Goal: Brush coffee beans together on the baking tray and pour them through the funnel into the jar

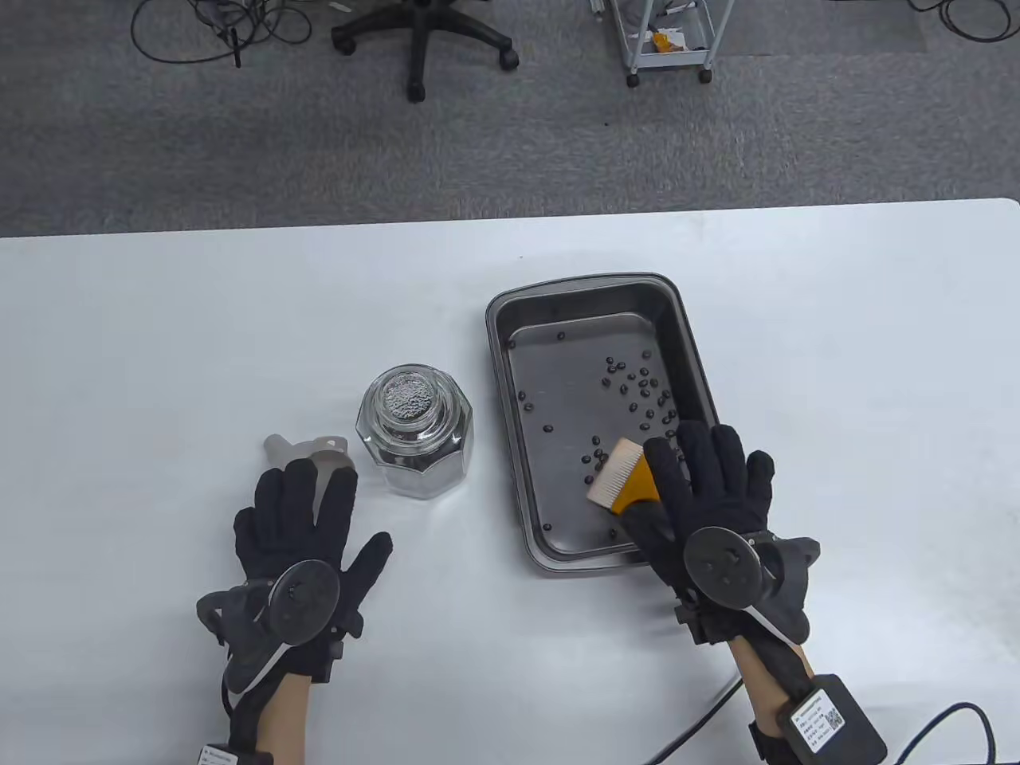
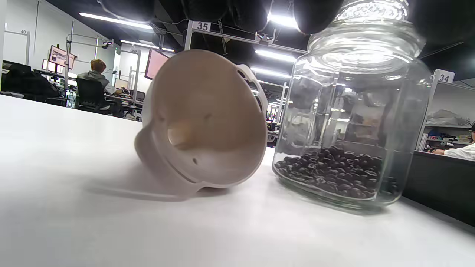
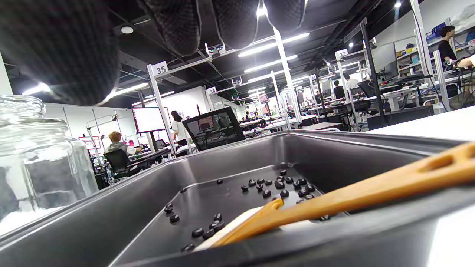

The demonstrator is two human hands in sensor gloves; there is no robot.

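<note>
A dark metal baking tray [image 1: 502, 382] lies right of centre with coffee beans [image 1: 637, 386] scattered over its floor. An orange-handled brush [image 1: 621, 474] with pale bristles lies in the near right corner, its handle propped on the rim. My right hand [image 1: 701, 478] hovers over the handle with straight fingers; in the right wrist view the fingers [image 3: 178, 26] hang above the brush [image 3: 334, 200] without touching it. A glass jar [image 1: 414, 430] holding some beans [image 2: 334, 174] stands left of the tray. The beige funnel [image 2: 204, 118] lies on its side beside it, and my left hand [image 1: 319, 510] stays flat just in front of it, holding nothing.
An office chair [image 1: 422, 40] and a wheeled cart [image 1: 669, 40] stand on the carpet beyond the table's far edge. A black cable [image 1: 940, 725] trails from my right wrist over the near right of the white table [image 1: 159, 335].
</note>
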